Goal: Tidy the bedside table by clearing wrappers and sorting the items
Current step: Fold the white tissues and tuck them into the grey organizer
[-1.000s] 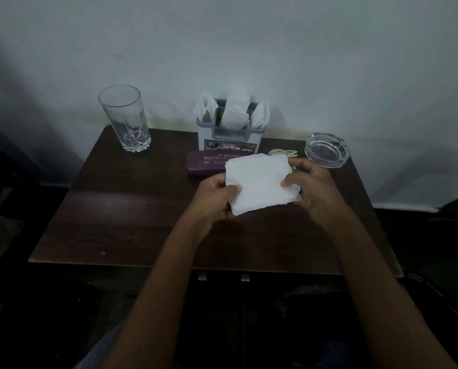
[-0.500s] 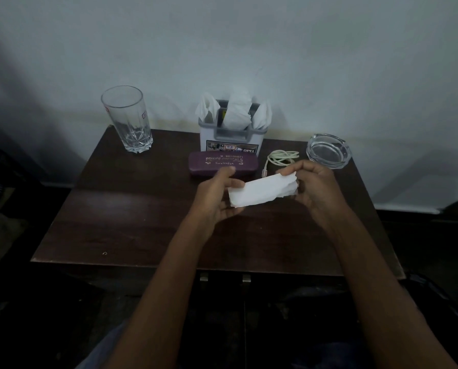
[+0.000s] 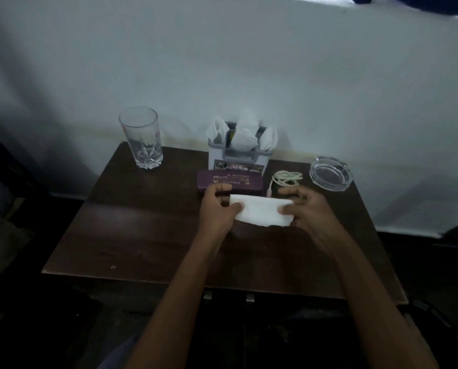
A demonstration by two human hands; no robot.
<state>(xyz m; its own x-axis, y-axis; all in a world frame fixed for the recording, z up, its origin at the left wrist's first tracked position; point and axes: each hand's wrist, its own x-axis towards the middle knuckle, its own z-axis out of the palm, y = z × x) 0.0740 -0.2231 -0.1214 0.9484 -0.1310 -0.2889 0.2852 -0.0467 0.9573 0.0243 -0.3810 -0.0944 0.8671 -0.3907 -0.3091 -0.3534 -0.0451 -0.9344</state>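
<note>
Gripping a folded white napkin (image 3: 260, 213) at both ends now, just in front of the purple case (image 3: 229, 179), above the dark table (image 3: 142, 230). Pinched at the left end by the left hand (image 3: 217, 209), thumb on the near face, fingers curled round the back. Clamped at the right end by the right hand (image 3: 307, 211), thumb pressed on the near face, fingers bent over the far edge. Stretched out long and narrow, side to side, parallel to the case. Cannot tell whether touching the table or lifted clear of it.

Right behind the case, a grey holder (image 3: 238, 161) stuffed with white napkins. Just right of the case, a coiled pale cable (image 3: 286, 178). Further right of the case, a glass ashtray (image 3: 331, 173). Well left of the case and a little behind, an upright drinking glass (image 3: 142, 138).
</note>
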